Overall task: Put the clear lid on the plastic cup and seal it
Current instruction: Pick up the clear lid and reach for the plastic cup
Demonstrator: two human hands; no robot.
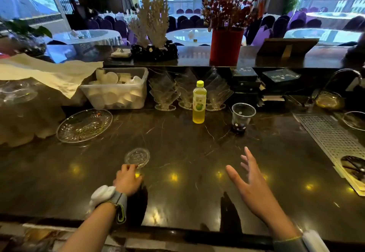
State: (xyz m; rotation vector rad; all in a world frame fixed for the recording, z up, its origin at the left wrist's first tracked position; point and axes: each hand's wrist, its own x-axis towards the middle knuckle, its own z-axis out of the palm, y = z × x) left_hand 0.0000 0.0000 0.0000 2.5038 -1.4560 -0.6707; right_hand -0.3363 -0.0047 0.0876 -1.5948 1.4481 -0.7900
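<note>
The clear round lid lies flat on the dark marble counter, left of centre. My left hand rests just below it, fingers curled, fingertips touching the lid's near edge. The clear plastic cup stands upright further back on the right, with white dots on its wall and a little dark content at the bottom. My right hand hovers over the counter in front of the cup, fingers spread, holding nothing.
A yellow drink bottle stands behind the centre, with folded clear glass dishes behind it. A glass plate and a tub of white cups are at the left. A metal drain grate runs along the right.
</note>
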